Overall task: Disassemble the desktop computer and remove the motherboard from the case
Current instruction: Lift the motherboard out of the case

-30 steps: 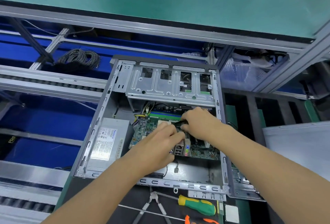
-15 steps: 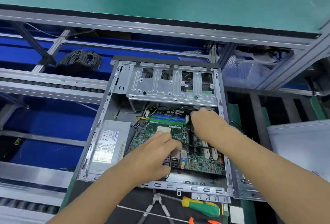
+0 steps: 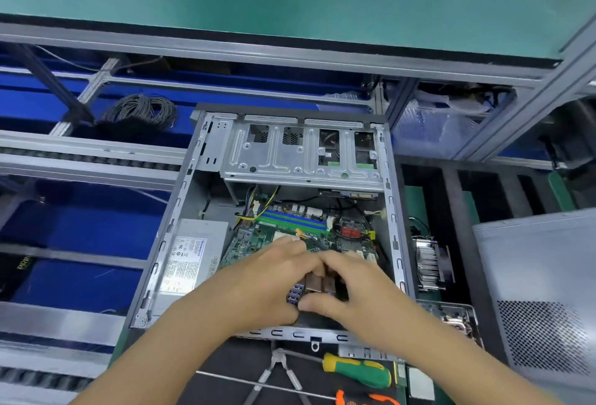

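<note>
Open case [image 3: 180, 227] lying on worktop, motherboard [image 3: 290, 233] inside, right of power supply [image 3: 190, 259]. Left hand [image 3: 267, 279] and right hand [image 3: 351, 285] side by side at board's near edge, fingers curled round rear port block [image 3: 309, 285]. Green-handled screwdriver [image 3: 358, 370] on worktop just below case.

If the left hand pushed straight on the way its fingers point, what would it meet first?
The left hand points up and right across the motherboard. It would probably meet the white socket area, then the blue and green memory slots; depth is unclear.
</note>
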A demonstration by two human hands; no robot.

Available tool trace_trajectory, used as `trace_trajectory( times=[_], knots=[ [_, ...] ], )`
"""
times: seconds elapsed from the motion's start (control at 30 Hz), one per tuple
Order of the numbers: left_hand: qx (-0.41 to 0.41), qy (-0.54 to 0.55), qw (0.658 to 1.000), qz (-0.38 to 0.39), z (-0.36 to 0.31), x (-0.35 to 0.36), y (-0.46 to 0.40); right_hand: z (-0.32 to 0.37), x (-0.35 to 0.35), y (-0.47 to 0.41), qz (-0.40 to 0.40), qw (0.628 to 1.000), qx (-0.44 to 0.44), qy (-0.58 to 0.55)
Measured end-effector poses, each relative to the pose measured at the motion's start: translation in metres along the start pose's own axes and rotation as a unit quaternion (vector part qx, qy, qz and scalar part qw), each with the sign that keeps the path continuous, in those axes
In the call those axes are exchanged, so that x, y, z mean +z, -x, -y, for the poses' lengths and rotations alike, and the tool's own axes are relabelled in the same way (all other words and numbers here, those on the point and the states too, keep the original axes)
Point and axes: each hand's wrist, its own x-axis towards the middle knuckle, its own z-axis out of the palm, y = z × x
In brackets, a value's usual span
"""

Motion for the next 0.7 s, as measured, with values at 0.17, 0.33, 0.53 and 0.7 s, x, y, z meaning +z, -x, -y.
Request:
trace_trajectory(
  times=[0.17,0.33,0.53,0.7],
  knots=[
    [-0.024,0.008,1.000,0.004,0.001,-0.004,-0.003,0.009,0.021,0.000,-0.090,0.994,0.044,-0.050],
    [-0.013,0.030,0.999,-0.004,-0.001,-0.016,0.009,0.026,0.018,0.009,-0.130,0.988,0.016,-0.075],
    [-0.020,0.041,0.998,0.044,-0.016,-0.048,0.014,0.052,-0.003,0.019,-0.079,0.995,0.022,-0.048],
    [-0.045,0.054,0.997,0.032,-0.025,-0.064,0.014,0.058,-0.029,0.017,-0.082,0.996,0.025,-0.017]
  ],
)
